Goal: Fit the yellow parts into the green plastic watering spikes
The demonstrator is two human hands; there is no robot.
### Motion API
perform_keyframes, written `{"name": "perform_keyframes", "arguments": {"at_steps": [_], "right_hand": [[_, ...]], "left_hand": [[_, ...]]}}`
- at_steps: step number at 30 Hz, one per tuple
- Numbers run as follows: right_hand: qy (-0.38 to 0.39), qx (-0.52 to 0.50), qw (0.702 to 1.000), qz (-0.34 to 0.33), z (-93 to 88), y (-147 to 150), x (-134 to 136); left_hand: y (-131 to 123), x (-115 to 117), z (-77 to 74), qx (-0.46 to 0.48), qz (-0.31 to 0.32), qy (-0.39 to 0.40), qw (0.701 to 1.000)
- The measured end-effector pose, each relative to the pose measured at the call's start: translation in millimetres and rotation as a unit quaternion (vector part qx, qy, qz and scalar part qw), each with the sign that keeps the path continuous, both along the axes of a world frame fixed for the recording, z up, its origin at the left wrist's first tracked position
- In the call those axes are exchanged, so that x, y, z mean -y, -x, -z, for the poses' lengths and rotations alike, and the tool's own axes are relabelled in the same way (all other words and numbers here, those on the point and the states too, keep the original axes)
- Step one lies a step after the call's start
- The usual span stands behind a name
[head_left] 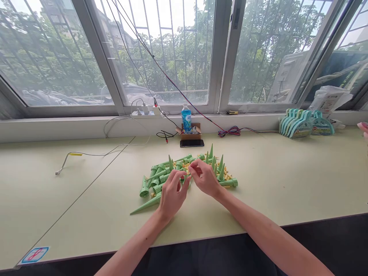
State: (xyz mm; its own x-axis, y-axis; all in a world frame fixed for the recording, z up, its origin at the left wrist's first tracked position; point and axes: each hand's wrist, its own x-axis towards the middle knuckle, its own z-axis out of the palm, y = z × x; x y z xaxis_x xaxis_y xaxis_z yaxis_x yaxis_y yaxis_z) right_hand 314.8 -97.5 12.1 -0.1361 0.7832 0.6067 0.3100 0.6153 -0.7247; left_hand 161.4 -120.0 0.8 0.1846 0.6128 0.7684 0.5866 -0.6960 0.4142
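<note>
Forearms (135,243) reach over the desk (86,226) to a pile of green spikes (157,177). The left hand (171,193) and right hand (204,178) nearly meet above this pile, fingertips drawn in; what they grip cannot be told. A slackened grip could lose small parts among its yellow pegs (227,176).

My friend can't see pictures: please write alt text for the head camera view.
A person's left hand and right hand nearly meet over a pile of green spikes and small yellow pieces on a pale table; anything held is unclear. Behind them are a blue bottle in a cardboard box, a phone and windows.
</note>
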Motion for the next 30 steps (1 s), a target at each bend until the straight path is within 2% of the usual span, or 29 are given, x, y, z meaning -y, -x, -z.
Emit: {"name": "perform_keyframes", "arguments": {"at_steps": [17, 22, 26, 30], "right_hand": [[-0.035, 0.014, 0.999, 0.012, -2.0, 0.2, 1.9], [-0.046, 0.011, 0.998, 0.037, -6.4, -0.4, 3.1], [-0.031, 0.011, 0.999, 0.012, -8.5, -1.1, 2.2], [0.008, 0.004, 0.999, -0.043, -6.8, -0.4, 0.5]], "left_hand": [[-0.3, -1.4, -0.1, 0.008, 0.002, 0.004, 1.000], [0.4, -1.5, -0.6, 0.043, 0.010, 0.010, 0.999], [0.6, -0.7, -3.5, 0.092, 0.008, 0.033, 0.995], [0.6, -0.3, -6.0, 0.112, 0.009, 0.041, 0.993]]}}
